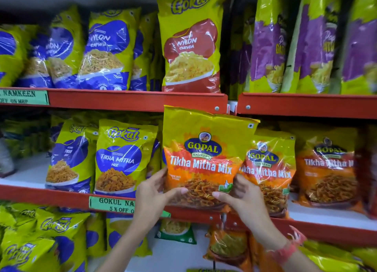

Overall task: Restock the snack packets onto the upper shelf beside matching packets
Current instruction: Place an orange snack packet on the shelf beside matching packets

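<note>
I hold a yellow-and-orange Gopal Tikha Mitha Mix packet (202, 155) upright in front of the middle shelf. My left hand (152, 194) grips its lower left edge and my right hand (242, 198) its lower right edge. Its top overlaps the red shelf lip (130, 99) above. Right beside it stand two matching Gopal packets, one (271, 169) partly behind the held packet and another (328, 169) farther right. The held packet's bottom hangs over the red front edge (326, 229) of the middle shelf.
Blue-and-yellow Gokul Tikha Mitha packets (122, 157) stand to the left. The top shelf holds Gokul Nylon packets (106, 49), a red Nylon Chevda packet (191, 47) and purple packets (318, 43). More packets (228, 245) lie on the shelf below.
</note>
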Available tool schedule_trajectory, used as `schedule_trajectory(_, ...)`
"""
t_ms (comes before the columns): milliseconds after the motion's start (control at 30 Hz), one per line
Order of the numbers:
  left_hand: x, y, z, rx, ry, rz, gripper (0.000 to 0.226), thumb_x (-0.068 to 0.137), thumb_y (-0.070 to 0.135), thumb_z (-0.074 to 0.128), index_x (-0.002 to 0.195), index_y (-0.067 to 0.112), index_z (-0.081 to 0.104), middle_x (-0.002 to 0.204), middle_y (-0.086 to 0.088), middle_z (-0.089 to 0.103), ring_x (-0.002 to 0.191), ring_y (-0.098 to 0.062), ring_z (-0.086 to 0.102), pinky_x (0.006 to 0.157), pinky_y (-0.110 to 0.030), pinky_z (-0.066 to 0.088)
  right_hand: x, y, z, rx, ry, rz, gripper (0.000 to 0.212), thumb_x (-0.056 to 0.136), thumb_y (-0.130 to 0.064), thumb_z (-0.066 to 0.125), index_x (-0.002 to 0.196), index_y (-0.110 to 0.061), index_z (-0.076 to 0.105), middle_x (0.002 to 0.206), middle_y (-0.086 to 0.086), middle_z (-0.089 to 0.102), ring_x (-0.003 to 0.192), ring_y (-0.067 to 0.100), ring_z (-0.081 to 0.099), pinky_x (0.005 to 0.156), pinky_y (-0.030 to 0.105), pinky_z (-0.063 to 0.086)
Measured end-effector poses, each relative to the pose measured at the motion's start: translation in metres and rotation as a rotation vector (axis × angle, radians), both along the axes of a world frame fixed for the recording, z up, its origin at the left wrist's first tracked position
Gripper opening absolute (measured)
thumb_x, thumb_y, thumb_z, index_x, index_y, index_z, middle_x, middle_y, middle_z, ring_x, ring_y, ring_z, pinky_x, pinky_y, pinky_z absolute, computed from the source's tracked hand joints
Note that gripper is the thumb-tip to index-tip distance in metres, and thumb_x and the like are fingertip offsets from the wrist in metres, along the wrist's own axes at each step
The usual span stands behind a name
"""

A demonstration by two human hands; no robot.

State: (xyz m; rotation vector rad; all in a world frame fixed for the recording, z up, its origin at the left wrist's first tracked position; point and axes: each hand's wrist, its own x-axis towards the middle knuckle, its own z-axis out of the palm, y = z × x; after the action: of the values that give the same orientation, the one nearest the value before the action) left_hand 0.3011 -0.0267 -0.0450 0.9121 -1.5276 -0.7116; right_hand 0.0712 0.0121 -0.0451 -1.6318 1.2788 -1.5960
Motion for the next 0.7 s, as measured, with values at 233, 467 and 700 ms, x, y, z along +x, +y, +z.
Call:
schedule_trajectory(233, -0.097, 0.025, 0.009, 0.023, -0.005, -0.183, 0.05, 0.059, 0.02, 0.089, 0.103, 0.037, 0.072, 0.094, 0.019, 0.078, 0.094, -0.002, 0.073, 0.071, -0.015, 0.058, -0.118, 0.05, 0.015, 0.01, 0.018, -0.022, 0.063, 0.05, -0.023, 0.086, 0.109, -0.011, 0.07, 0.102, -0.001, 0.08, 0.094, 0.008, 0.074, 0.08, 0.018, 0.058)
schedule_trajectory(467, -0.242, 0.034, 0.018, -0.002, -0.015, -0.298, 0.038, 0.062, 0.013, 0.087, 0.096, 0.025, 0.073, 0.088, 0.014, 0.079, 0.089, -0.003, 0.073, 0.078, -0.024, 0.06, -0.253, 0.089, 0.025, 0.023, 0.055, -0.151, 0.056, 0.055, -0.023, 0.086, 0.109, -0.019, 0.071, 0.1, -0.004, 0.081, 0.093, 0.004, 0.074, 0.073, 0.015, 0.058)
schedule_trajectory(700, -0.335, 0.034, 0.009, 0.057, -0.111, -0.284, 0.052, 0.067, 0.019, 0.085, 0.115, 0.01, 0.068, 0.1, 0.003, 0.076, 0.092, -0.015, 0.074, 0.083, -0.042, 0.061, -0.333, 0.091, 0.015, 0.078, 0.064, -0.225, 0.046, 0.066, -0.005, 0.082, 0.109, -0.015, 0.07, 0.102, -0.001, 0.08, 0.097, 0.01, 0.075, 0.072, 0.012, 0.056)
